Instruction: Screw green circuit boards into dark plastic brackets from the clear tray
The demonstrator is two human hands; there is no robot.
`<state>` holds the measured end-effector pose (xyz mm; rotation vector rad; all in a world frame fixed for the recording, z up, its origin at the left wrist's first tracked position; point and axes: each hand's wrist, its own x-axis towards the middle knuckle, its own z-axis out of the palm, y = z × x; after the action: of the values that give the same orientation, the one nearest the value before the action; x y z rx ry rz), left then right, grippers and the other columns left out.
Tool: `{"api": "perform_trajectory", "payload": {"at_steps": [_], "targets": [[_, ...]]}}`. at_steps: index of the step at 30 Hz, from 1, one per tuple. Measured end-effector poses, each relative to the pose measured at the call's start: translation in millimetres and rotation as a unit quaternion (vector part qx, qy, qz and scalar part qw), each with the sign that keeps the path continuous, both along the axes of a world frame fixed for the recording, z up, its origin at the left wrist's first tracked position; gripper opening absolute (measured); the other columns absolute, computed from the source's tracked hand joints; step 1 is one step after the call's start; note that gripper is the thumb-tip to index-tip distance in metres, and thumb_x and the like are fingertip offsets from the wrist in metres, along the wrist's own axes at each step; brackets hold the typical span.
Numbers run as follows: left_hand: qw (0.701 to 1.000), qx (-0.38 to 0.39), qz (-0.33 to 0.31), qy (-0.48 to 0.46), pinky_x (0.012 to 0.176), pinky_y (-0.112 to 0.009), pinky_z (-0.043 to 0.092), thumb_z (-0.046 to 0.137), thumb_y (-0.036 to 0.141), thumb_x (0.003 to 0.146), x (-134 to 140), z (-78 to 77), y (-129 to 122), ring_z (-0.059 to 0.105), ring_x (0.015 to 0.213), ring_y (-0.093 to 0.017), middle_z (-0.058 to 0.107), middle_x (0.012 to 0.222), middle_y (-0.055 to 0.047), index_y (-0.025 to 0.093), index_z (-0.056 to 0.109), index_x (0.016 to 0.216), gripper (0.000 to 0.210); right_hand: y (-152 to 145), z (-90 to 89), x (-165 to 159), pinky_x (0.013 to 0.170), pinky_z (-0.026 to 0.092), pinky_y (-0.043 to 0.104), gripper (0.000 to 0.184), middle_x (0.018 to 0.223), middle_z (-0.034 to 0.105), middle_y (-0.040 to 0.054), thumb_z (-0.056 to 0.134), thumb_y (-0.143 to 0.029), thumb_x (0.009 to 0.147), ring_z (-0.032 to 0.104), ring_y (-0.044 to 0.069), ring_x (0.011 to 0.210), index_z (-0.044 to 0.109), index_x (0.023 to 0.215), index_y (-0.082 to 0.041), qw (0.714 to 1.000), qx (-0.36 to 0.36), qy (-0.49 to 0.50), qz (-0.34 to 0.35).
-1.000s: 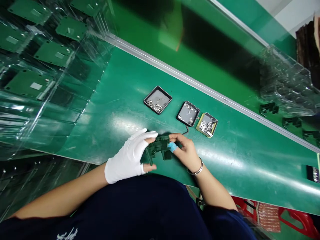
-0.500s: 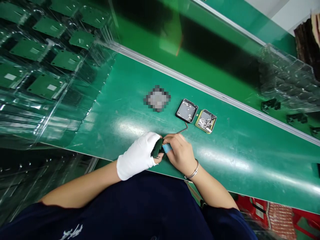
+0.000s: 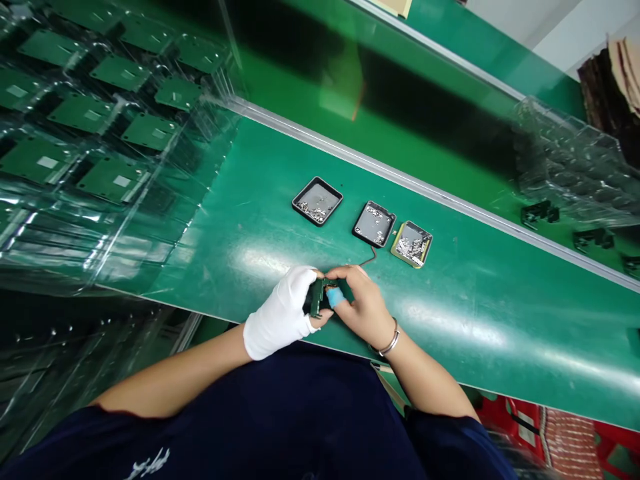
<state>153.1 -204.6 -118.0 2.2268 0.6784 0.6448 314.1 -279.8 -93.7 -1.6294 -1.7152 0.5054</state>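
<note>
Near the front edge of the green table, my left hand (image 3: 283, 310), in a white fingerless glove, is closed around a green circuit board (image 3: 317, 300). My right hand (image 3: 364, 303) has blue tape on the thumb and a metal bracelet at the wrist. Its thumb and forefinger pinch the board's right side; the fingers partly hide the board. Beyond the hands lie a dark square tray (image 3: 320, 192), a second dark tray (image 3: 373, 223) and a yellow-edged tray (image 3: 425, 243), each with small shiny metal parts. A thin reddish-brown wire (image 3: 373, 255) lies just past my right hand.
Clear plastic blister trays with several green boards (image 3: 113, 179) are stacked at the left. More clear trays (image 3: 565, 160) stand at the back right, with dark green parts (image 3: 541, 213) near them. A metal rail (image 3: 325, 143) runs along the table's back. Red stools (image 3: 520, 427) show below right.
The board has turned in my hands, so more of its edge and parts show. My hands have shifted slightly right within the view, as the whole view has moved a little.
</note>
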Motion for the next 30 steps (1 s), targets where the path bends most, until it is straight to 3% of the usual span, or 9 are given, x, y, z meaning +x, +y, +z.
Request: {"api": "perform_trajectory", "payload": {"at_steps": [2, 4, 7, 10, 16, 21, 24, 28, 30], "targets": [[0.999, -0.017, -0.032, -0.009, 0.086, -0.044, 0.051, 0.059, 0.042, 0.075, -2, 6.4, 3, 0.059, 0.101, -0.028, 0.056, 0.107, -0.012, 0.016, 0.04, 0.115, 0.051, 0, 2.1, 0, 0.084, 0.049, 0.037, 0.029, 0.093, 0.065, 0.0048, 0.045, -0.009, 0.078, 0.059, 0.02, 0.088, 0.052, 0.103, -0.023, 1.0, -0.003, -0.003, -0.006], [0.998, -0.03, -0.047, 0.012, 0.087, -0.044, 0.05, 0.054, 0.038, 0.079, -3, 17.2, 5, 0.059, 0.102, -0.027, 0.057, 0.107, -0.012, 0.016, 0.041, 0.115, 0.045, 0, 3.9, -1, 0.083, 0.049, 0.037, 0.03, 0.091, 0.065, 0.0052, 0.046, -0.007, 0.075, 0.059, 0.021, 0.086, 0.053, 0.1, -0.022, 1.0, -0.005, -0.024, -0.009], [0.994, -0.026, -0.022, 0.102, 0.079, -0.041, 0.052, 0.048, 0.022, 0.079, 2, 33.3, 8, 0.061, 0.085, -0.023, 0.059, 0.089, -0.006, 0.019, 0.048, 0.096, 0.017, -1, 5.9, -5, 0.078, 0.049, 0.035, 0.032, 0.089, 0.064, 0.0063, 0.047, -0.006, 0.069, 0.058, 0.022, 0.086, 0.054, 0.097, -0.02, 0.998, -0.023, -0.056, -0.01], [0.985, -0.025, -0.014, 0.169, 0.069, -0.038, 0.051, 0.048, 0.016, 0.074, 8, 40.3, 10, 0.057, 0.067, -0.019, 0.054, 0.072, 0.0, 0.021, 0.048, 0.081, 0.009, -2, 5.4, -9, 0.075, 0.049, 0.035, 0.031, 0.088, 0.063, 0.0066, 0.047, -0.007, 0.067, 0.056, 0.023, 0.086, 0.054, 0.094, -0.02, 0.995, -0.055, -0.076, -0.014], [0.982, -0.069, 0.001, 0.174, 0.07, -0.039, 0.053, 0.047, 0.018, 0.076, 11, 31.0, 11, 0.058, 0.067, -0.019, 0.059, 0.074, -0.001, 0.02, 0.051, 0.081, 0.007, 1, -2.2, -9, 0.075, 0.048, 0.035, 0.028, 0.086, 0.062, 0.006, 0.046, -0.007, 0.066, 0.055, 0.023, 0.084, 0.052, 0.09, -0.02, 0.996, -0.066, -0.059, -0.005], [0.99, -0.073, 0.007, 0.117, 0.096, -0.047, 0.047, 0.047, 0.016, 0.075, 11, 20.6, 9, 0.06, 0.065, -0.017, 0.061, 0.071, 0.002, 0.021, 0.051, 0.08, 0.007, 1, -5.1, -9, 0.073, 0.047, 0.035, 0.027, 0.083, 0.06, 0.0058, 0.045, -0.007, 0.066, 0.054, 0.022, 0.079, 0.051, 0.089, -0.02, 0.997, -0.056, -0.06, 0.002], [0.992, -0.09, 0.017, 0.087, 0.102, -0.047, 0.044, 0.048, 0.019, 0.076, 7, 17.0, 10, 0.064, 0.077, -0.019, 0.064, 0.079, 0.0, 0.02, 0.053, 0.084, 0.009, 1, -3.7, -8, 0.076, 0.048, 0.036, 0.031, 0.087, 0.061, 0.0064, 0.044, -0.007, 0.066, 0.055, 0.023, 0.083, 0.052, 0.093, -0.02, 0.997, -0.051, -0.059, 0.0], [0.989, -0.141, -0.038, 0.037, 0.097, -0.043, 0.048, 0.059, 0.031, 0.078, -2, 10.2, 9, 0.06, 0.109, -0.026, 0.062, 0.114, -0.01, 0.018, 0.046, 0.117, 0.043, 2, -1.2, -3, 0.079, 0.048, 0.036, 0.032, 0.09, 0.062, 0.0063, 0.043, -0.006, 0.068, 0.056, 0.022, 0.084, 0.052, 0.095, -0.02, 0.998, -0.027, -0.064, -0.013], [0.99, -0.128, -0.06, 0.023, 0.097, -0.044, 0.048, 0.064, 0.035, 0.075, -5, 4.1, 7, 0.056, 0.116, -0.029, 0.056, 0.124, -0.014, 0.017, 0.038, 0.126, 0.06, 2, -0.2, -2, 0.08, 0.048, 0.035, 0.03, 0.089, 0.062, 0.0054, 0.043, -0.004, 0.068, 0.057, 0.021, 0.084, 0.052, 0.092, -0.021, 0.997, -0.027, -0.074, -0.011]]}}
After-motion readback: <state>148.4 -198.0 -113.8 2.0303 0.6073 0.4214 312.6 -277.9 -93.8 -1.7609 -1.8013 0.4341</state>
